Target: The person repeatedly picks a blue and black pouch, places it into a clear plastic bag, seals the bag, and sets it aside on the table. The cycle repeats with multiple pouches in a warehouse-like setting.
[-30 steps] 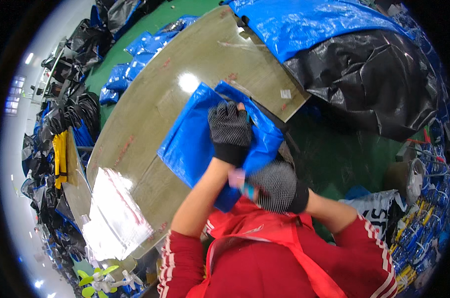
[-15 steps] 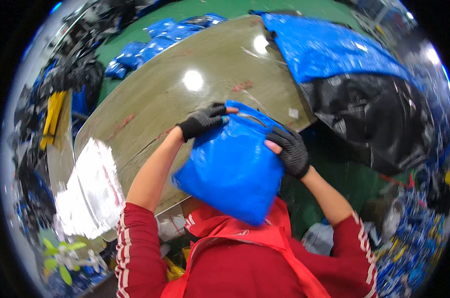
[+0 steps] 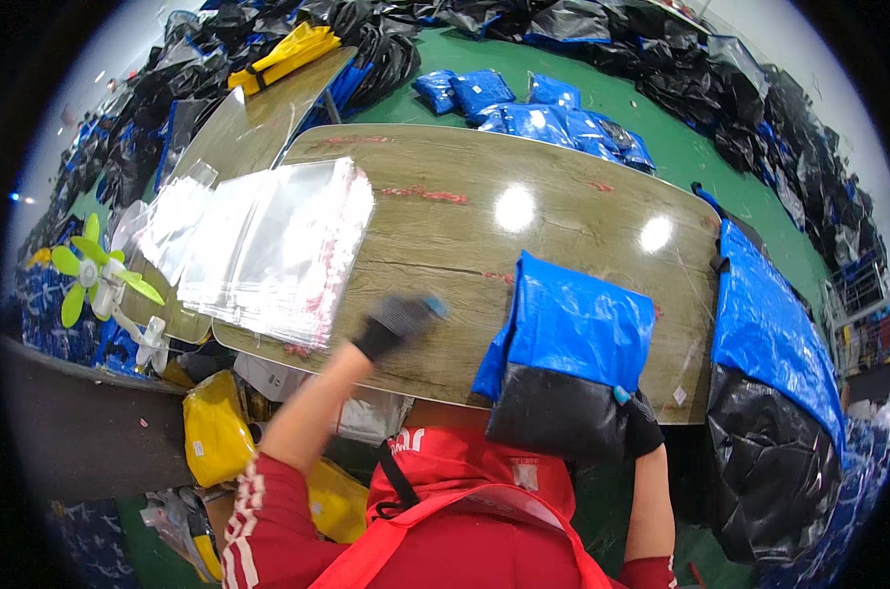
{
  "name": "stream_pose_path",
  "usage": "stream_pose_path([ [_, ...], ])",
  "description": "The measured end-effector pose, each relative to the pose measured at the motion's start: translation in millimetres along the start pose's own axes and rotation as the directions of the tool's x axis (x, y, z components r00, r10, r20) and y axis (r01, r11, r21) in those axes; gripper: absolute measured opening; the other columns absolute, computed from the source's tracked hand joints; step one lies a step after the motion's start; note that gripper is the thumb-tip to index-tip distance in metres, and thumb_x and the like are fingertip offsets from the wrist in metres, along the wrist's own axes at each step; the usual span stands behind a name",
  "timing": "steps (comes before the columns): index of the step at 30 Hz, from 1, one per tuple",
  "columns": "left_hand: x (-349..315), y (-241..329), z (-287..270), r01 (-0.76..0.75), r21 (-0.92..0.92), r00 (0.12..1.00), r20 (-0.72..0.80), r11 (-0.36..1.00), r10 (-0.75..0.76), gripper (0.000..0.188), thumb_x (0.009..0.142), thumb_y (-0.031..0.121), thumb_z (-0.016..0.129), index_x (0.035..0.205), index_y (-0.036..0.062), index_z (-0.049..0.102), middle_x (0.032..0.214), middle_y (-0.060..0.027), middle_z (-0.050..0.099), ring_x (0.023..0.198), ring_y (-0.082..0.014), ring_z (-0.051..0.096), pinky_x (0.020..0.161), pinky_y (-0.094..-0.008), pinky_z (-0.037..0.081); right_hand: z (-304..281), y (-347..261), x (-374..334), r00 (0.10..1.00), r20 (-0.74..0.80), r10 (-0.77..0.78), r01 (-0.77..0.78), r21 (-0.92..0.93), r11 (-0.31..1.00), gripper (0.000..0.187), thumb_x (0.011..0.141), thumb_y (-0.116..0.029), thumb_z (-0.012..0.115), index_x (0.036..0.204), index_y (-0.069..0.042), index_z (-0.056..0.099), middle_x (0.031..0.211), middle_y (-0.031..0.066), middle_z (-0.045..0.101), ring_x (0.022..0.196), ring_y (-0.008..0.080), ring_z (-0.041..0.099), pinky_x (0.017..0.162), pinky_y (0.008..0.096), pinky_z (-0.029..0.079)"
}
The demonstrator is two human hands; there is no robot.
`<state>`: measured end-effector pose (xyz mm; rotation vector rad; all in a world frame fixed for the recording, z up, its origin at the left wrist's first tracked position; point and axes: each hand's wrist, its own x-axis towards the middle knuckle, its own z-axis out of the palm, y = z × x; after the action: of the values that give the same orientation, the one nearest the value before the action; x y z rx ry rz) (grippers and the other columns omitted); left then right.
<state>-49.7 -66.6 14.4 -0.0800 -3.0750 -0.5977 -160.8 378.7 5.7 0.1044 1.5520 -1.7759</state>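
Left hand (image 3: 398, 322) let go of folded blue-black garment (image 3: 570, 365), now curled, blurred, nearing clear bags (image 3: 268, 245); right hand (image 3: 639, 428) grips garment's near edge.

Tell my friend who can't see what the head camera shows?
A person in red holds a blue-and-black folded item at the table's near edge with the gloved right hand, while the gloved left hand reaches toward a stack of clear plastic bags.

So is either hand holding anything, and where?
The right hand grips the folded blue and black garment at its lower right corner; the left hand holds nothing.
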Motion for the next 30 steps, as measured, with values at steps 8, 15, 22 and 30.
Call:
stream_pose_path([
  [8,-53,-263,-48,0.679,-0.063,0.610,-0.505,0.731,-0.611,0.019,0.080,0.029,0.061,0.092,0.0159,0.067,0.099,-0.0095,0.063,0.100,-0.0319,0.055,0.086,-0.0453,0.044,0,-7,-10,0.999,0.017,0.034,-0.036,0.103,0.994,0.071,0.084,-0.029,0.069,0.142,-0.004,0.035,0.135,0.0156,0.050,0.119,0.0318,0.052,0.099,0.0442,0.044],
  [15,-2,-67,-14,0.050,-0.354,0.895,-0.400,0.934,-0.199,0.014,0.080,0.016,0.064,0.089,0.0054,0.062,0.090,-0.0132,0.062,0.092,-0.0311,0.058,0.083,-0.0381,0.044,-11,0,-15,0.998,-0.060,-0.021,0.023,0.037,0.999,0.080,0.079,-0.035,0.072,0.143,-0.003,0.034,0.138,0.0138,0.047,0.123,0.0287,0.048,0.102,0.0424,0.040],
  [22,11,54,56,-0.297,-0.220,0.918,-0.332,0.929,0.216,0.017,0.071,0.019,0.067,0.084,0.0098,0.062,0.096,-0.0128,0.060,0.098,-0.0330,0.054,0.099,-0.0487,0.034,-53,-34,-37,0.959,-0.030,-0.280,0.279,-0.026,0.960,0.076,0.077,-0.027,0.073,0.139,0.000,0.038,0.136,0.0111,0.049,0.123,0.0254,0.048,0.106,0.0388,0.036],
  [30,19,55,24,0.067,-0.481,0.997,0.061,0.874,-0.043,0.033,0.081,0.038,0.069,0.089,0.0067,0.063,0.090,-0.0121,0.062,0.093,-0.0300,0.058,0.083,-0.0387,0.045,-70,-66,-42,0.999,0.029,-0.041,0.045,-0.179,0.983,0.073,0.077,-0.023,0.075,0.136,0.002,0.042,0.129,0.0131,0.054,0.114,0.0247,0.055,0.101,0.0382,0.042],
])
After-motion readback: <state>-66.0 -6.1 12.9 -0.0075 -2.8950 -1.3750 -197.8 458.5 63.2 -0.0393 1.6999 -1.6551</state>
